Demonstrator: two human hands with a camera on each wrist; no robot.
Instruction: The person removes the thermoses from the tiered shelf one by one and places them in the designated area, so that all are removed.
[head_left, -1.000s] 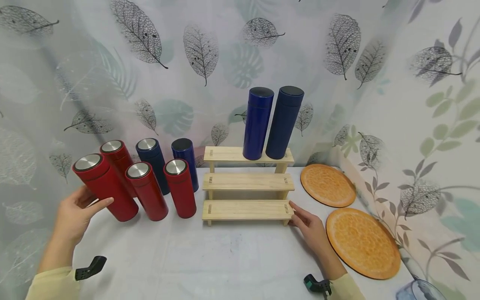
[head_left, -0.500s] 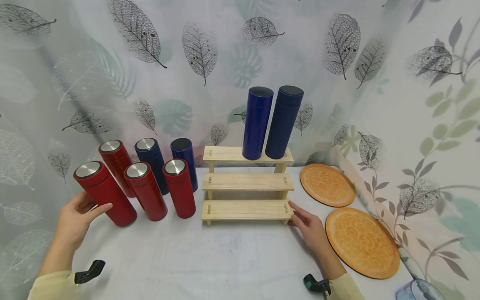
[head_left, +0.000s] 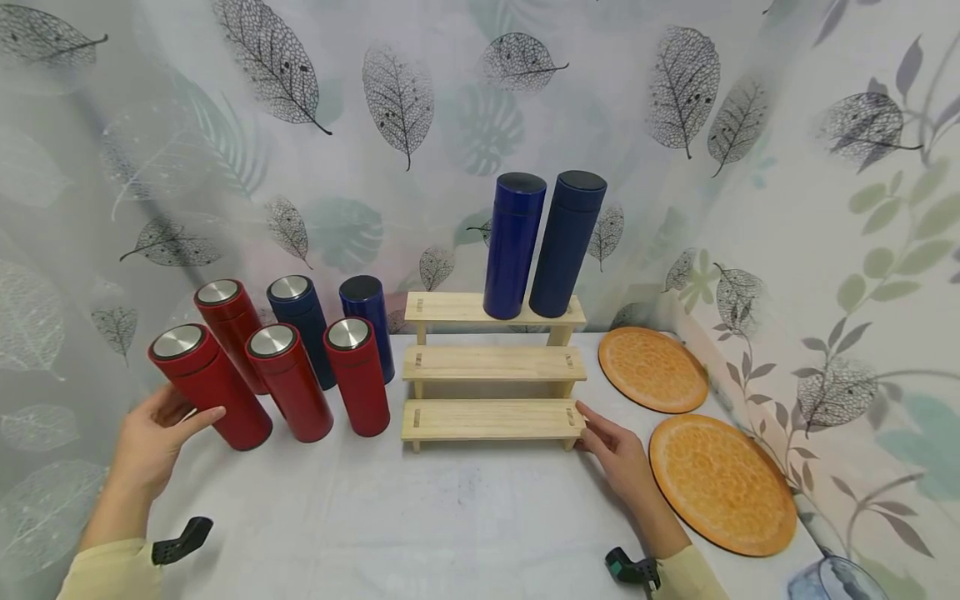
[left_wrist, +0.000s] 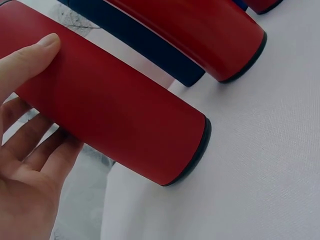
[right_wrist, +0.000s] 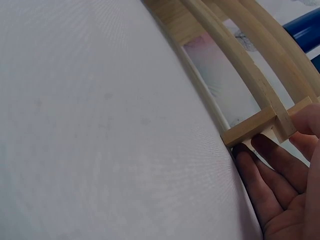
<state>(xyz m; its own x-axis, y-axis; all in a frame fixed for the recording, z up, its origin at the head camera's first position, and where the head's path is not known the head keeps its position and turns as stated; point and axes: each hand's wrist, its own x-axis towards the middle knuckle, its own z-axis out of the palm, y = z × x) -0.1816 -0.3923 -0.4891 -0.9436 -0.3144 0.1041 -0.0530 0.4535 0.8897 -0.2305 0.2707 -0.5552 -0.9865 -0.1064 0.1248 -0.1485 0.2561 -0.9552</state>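
Observation:
My left hand (head_left: 153, 437) holds a large red thermos (head_left: 206, 383) with a silver lid, thumb across the near side and fingers behind. In the left wrist view its dark base shows close over the white cloth. Two red thermoses (head_left: 292, 383) (head_left: 358, 379) stand to its right. Behind are another red thermos (head_left: 228, 312), a dark blue thermos (head_left: 302, 321) and a black-lidded blue thermos (head_left: 367, 312). My right hand (head_left: 618, 454) grips the right end of the lowest step of a three-tier wooden rack (head_left: 491, 419), fingertips by its leg in the right wrist view.
On the rack's top tier stand two tall blue thermoses (head_left: 514, 246) (head_left: 567, 246). Two round orange mats (head_left: 652, 369) (head_left: 722, 483) lie to the right, by the side wall. A clear glass vessel (head_left: 836, 579) is at the lower right corner. A leaf-patterned curtain (head_left: 405, 192) hangs behind.
My left hand has brought the large red thermos a little toward me, opening a gap to the red one behind. My right hand stays at the rack's end.

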